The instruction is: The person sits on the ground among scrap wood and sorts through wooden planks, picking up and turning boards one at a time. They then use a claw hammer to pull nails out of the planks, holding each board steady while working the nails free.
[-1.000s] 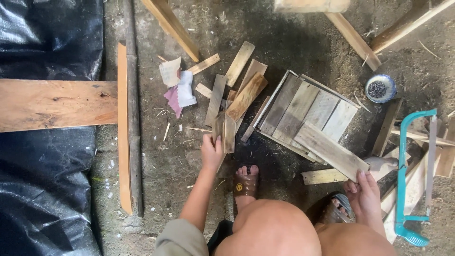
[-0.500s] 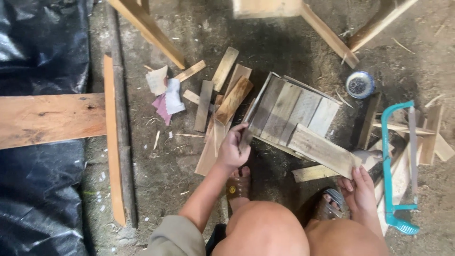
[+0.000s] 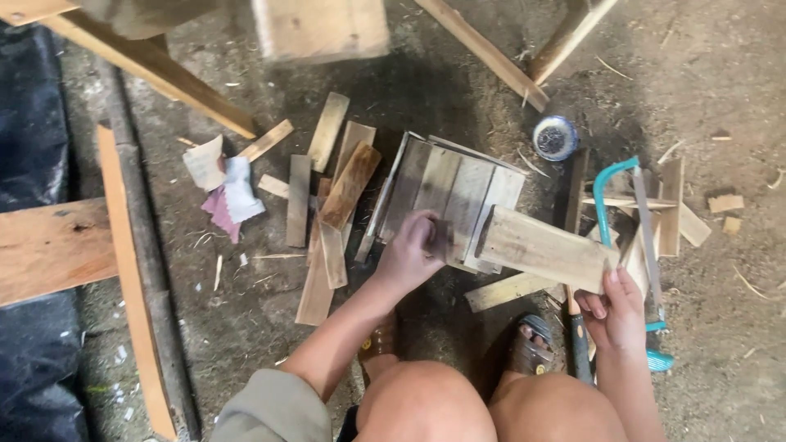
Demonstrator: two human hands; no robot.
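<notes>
My left hand point(image 3: 412, 250) presses flat on the slatted panel point(image 3: 446, 192); my right hand point(image 3: 616, 309) grips the loose plank point(image 3: 544, 248). I should seat it square before fixing.

Your left hand point(image 3: 409, 254) rests on a panel point(image 3: 446, 192) of grey, matt, weathered wood; your right hand point(image 3: 616, 307) holds a pale, rough wooden plank point(image 3: 544, 248). The saw frame point(image 3: 610, 184) looks like glossy turquoise metal.
</notes>
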